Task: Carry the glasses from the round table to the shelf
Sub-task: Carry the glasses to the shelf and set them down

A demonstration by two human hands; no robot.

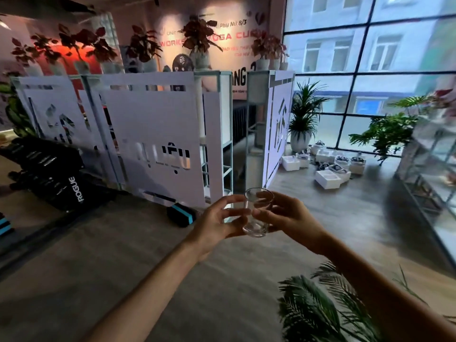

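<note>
A clear drinking glass (256,213) is held upright in mid-air at the centre of the head view, above the grey floor. My left hand (217,222) wraps its left side with fingers curled around the wall. My right hand (290,215) grips the right side, thumb near the rim. Both arms reach forward. A white open-frame shelf unit (225,149) with cut-out panels stands just behind the glass. A second metal-and-glass shelf (429,169) runs along the right edge. No round table is in view.
Black gym equipment marked ROGUE (49,174) sits at the left. A black-and-teal block (181,214) lies on the floor by the shelf base. White boxes (330,166) are scattered near the window. A potted palm (299,119) stands there; palm fronds (320,307) rise at lower right.
</note>
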